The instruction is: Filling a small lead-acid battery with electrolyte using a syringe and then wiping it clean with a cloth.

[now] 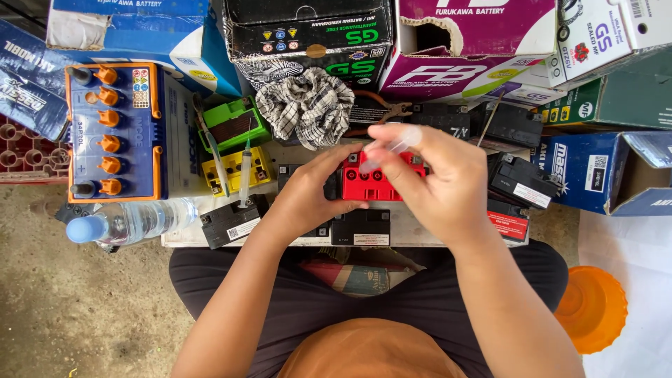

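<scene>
The red battery (371,183) sits at the centre of the frame on the tabletop (413,227). The left hand (308,192) closes on its left side. The right hand (437,178) pinches a small clear tube (395,145) above it. The battery looks heavy and stiff; best held by the sides.

The person wears an orange shirt (371,350), seen at the lower middle of the frame, and dark grey trousers (308,294) across the lap. Both forearms are bare, without sleeves, watch or rings showing.
</scene>
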